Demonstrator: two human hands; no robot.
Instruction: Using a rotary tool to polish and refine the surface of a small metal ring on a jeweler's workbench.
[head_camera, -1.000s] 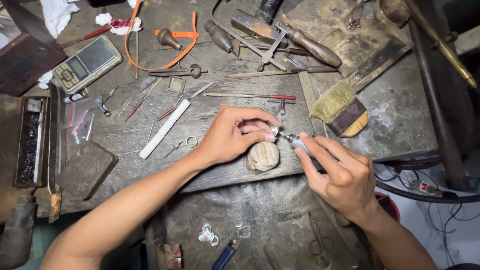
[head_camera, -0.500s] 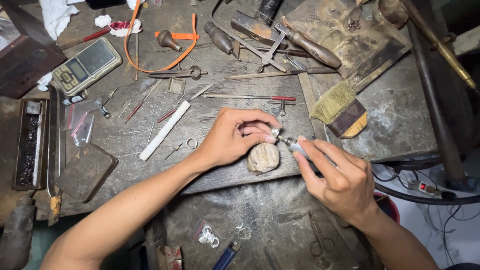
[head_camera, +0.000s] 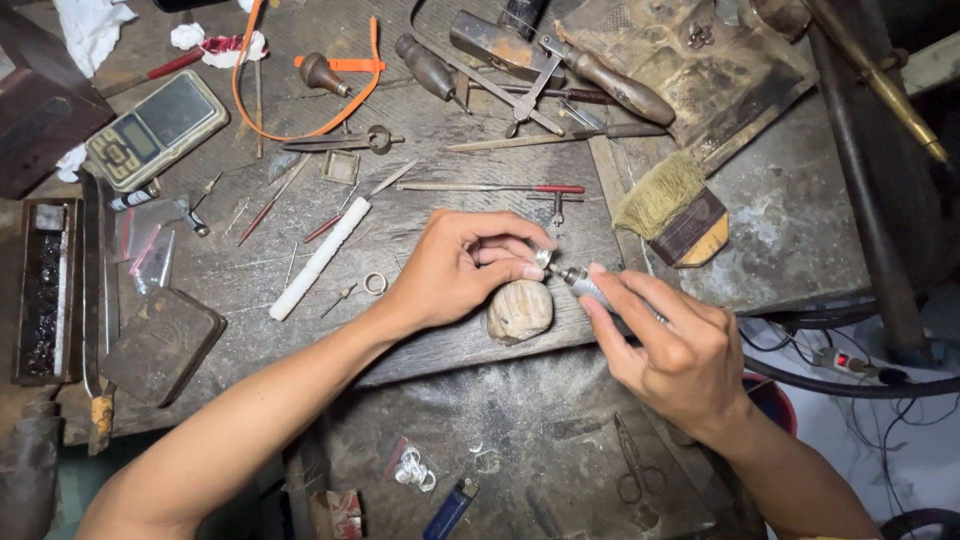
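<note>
Silvery and very small, the ring-like piece (head_camera: 542, 257) pinched at the fingertips of the left hand (head_camera: 462, 268) is mostly hidden: only a bright rim shows between thumb and forefinger, so its exact shape is hard to make out. That hand is curled almost closed around it, resting over a worn, ridged wooden peg (head_camera: 520, 311) that juts from the front edge of the scarred workbench (head_camera: 450, 345). The right hand (head_camera: 672, 352) is closed in a pen-like hold on a slim metal rotary handpiece (head_camera: 590, 288), whose tip meets the small piece; the rear of the tool disappears under the fingers, and I cannot tell where its cable runs. On the bench well apart from the hands lie a white stick (head_camera: 320, 259), a loose ring (head_camera: 375, 283), a red-handled needle file (head_camera: 490, 187), a bristle brush (head_camera: 672, 205), a pocket scale (head_camera: 155, 130) and an orange strap (head_camera: 330, 95). Below the bench, a lower tray (head_camera: 560, 460) holds scissors (head_camera: 632, 465), a blue lighter (head_camera: 450, 508) and a small bag (head_camera: 410, 466), all dim. Top tools are cut off by the frame edge.
</note>
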